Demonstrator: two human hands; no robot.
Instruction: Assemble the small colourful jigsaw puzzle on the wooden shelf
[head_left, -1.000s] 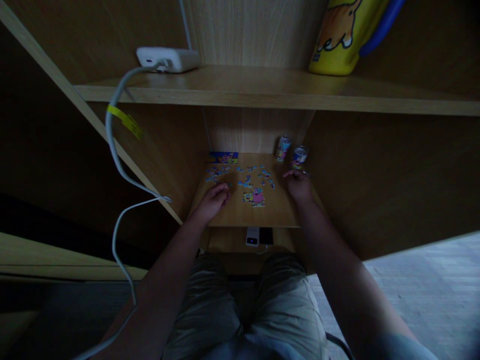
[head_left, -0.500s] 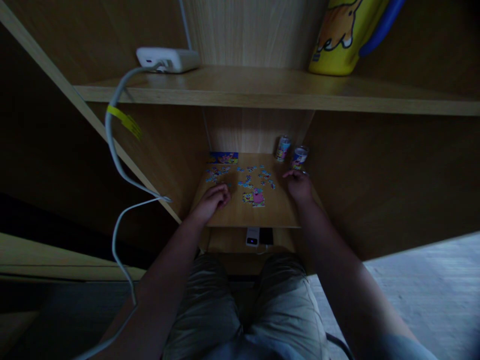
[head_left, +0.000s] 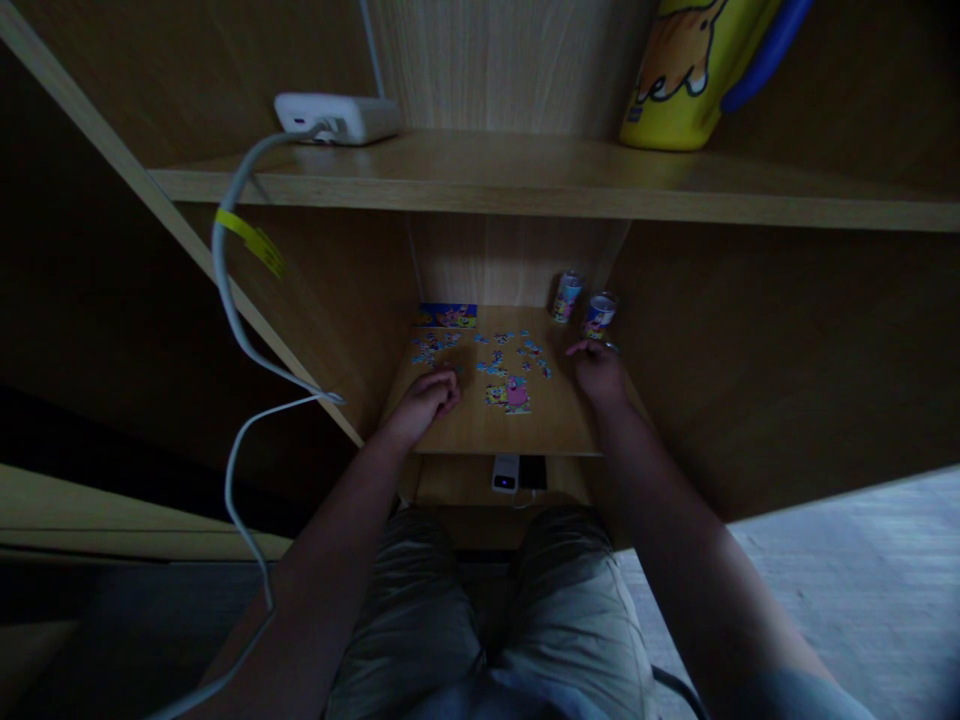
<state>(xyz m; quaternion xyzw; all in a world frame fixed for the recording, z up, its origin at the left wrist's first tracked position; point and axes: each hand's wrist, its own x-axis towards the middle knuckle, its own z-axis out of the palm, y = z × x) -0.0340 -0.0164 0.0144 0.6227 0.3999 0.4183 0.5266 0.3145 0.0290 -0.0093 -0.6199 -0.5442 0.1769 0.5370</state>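
On the lower shelf, my left hand (head_left: 433,398) rests loosely curled into a fist, and nothing shows in it. It lies just below a group of loose jigsaw pieces (head_left: 435,346). My right hand (head_left: 598,370) is at the right side with its index finger stretched to the left and holds nothing visible. A joined section of jigsaw puzzle (head_left: 516,394), with a pink and a yellow cartoon figure, lies between the hands. More loose pieces (head_left: 493,364) are scattered beyond it. Two small printed tins (head_left: 567,298) (head_left: 599,314) stand behind my right hand.
A printed picture card (head_left: 448,316) lies at the back left. Below, a white power bank (head_left: 505,474) sits by a dark flat object (head_left: 533,472). Overhead, a shelf (head_left: 510,180) carries a white charger (head_left: 341,118) and a yellow mug (head_left: 667,90). A cable (head_left: 219,265) hangs at left.
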